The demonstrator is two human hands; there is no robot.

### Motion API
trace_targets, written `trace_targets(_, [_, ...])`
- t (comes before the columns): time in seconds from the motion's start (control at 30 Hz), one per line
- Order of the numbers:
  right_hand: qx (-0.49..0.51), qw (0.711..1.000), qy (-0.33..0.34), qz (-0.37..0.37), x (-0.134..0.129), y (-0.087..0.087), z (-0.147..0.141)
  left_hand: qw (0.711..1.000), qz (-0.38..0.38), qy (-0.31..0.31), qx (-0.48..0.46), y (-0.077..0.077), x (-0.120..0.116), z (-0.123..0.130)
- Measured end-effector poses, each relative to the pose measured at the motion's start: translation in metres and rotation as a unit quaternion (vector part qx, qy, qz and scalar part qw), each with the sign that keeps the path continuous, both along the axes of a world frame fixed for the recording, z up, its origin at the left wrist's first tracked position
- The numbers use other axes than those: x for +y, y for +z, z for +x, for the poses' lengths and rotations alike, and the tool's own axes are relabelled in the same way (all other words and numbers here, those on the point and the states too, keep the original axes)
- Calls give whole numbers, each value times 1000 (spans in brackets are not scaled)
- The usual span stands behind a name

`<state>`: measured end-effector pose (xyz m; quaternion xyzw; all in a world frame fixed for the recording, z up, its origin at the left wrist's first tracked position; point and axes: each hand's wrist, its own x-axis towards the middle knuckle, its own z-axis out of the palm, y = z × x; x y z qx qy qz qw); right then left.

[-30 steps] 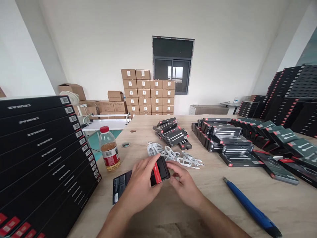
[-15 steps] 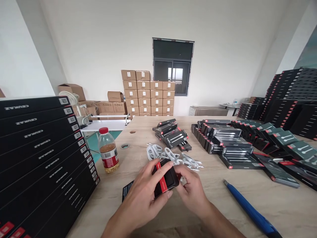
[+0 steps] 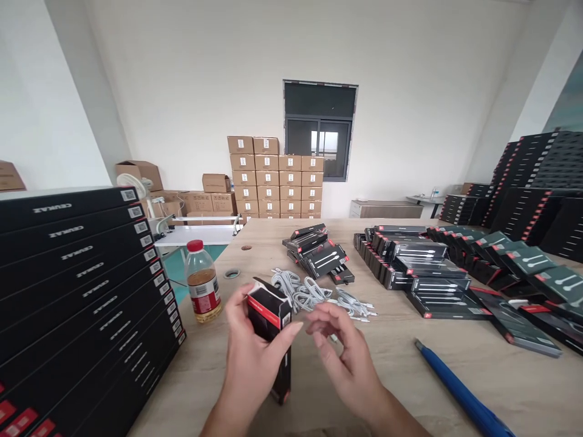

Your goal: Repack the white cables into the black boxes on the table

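My left hand (image 3: 255,358) grips a narrow black box (image 3: 283,358) with a red band. The box stands upright, slightly tilted, and its top end looks open with a whitish inner edge. To its right hovers my right hand (image 3: 348,352), fingers curled with a gap between thumb and fingertips, apart from the box. A small white bit (image 3: 334,338) shows through that gap; whether it lies on the table behind I cannot make out. Just beyond both hands lie coiled white cables (image 3: 314,294). Behind them is a loose pile of black boxes (image 3: 321,258) with cable pictures.
A tall stack of black boxes (image 3: 91,303) rises at the left, beside a red-capped bottle (image 3: 203,285) and a tape roll (image 3: 232,274). Rows of black packages (image 3: 410,255) cover the right side. A blue tool (image 3: 460,385) lies at the front right. Brown cartons (image 3: 273,182) stand behind.
The box has swung from lying across my hands to upright in my left hand. My right hand has come away from it, its fingers spreading a little.
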<state>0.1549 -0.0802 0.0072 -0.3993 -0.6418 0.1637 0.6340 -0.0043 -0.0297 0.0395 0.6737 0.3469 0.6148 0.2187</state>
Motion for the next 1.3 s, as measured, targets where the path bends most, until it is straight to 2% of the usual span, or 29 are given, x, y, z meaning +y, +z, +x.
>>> trace_targets(0.13, [-83, 995, -9, 51, -2, -3, -5, 995, -44, -83, -45, -7, -2, 6])
trace_targets(0.3, [-70, 994, -68, 51, 4, -6, 0, 986, -69, -146, -48, -11, -4, 8])
trace_targets(0.43, [-95, 989, -86, 71, 4, -1, 8, 985, -65, -160, -6, -4, 1, -2])
trace_targets(0.57, [-116, 984, -86, 102, 0, 8, 8, 989, 6, -144, 30, 2, -1, -8])
trace_targets(0.7, [-66, 983, -119, 126, 0, 13, 2, 989, 24, -145, -25, 2, -8, -3])
trace_targets(0.77, [-17, 987, -105, 117, 0, 12, -1, 988, 14, -140, -60, 3, -10, -2])
trace_targets(0.87, [43, 991, -63, 107, 0, 11, -4, 988, 39, -149, -16, 7, -11, -8])
trace_targets(0.93, [44, 992, -46, 108, -1, 12, -5, 981, 70, -176, 27, 12, -11, -14])
trace_targets(1.03, [21, 992, -47, 118, -3, 17, -4, 974, 87, -206, 41, 18, -12, -23])
trace_targets(1.17, [13, 994, -44, 104, -5, 25, -4, 970, 81, -222, 54, 21, -15, -27])
trace_targets(1.3, [42, 996, -4, 80, -7, 30, -3, 971, 77, -219, 64, 22, -16, -27])
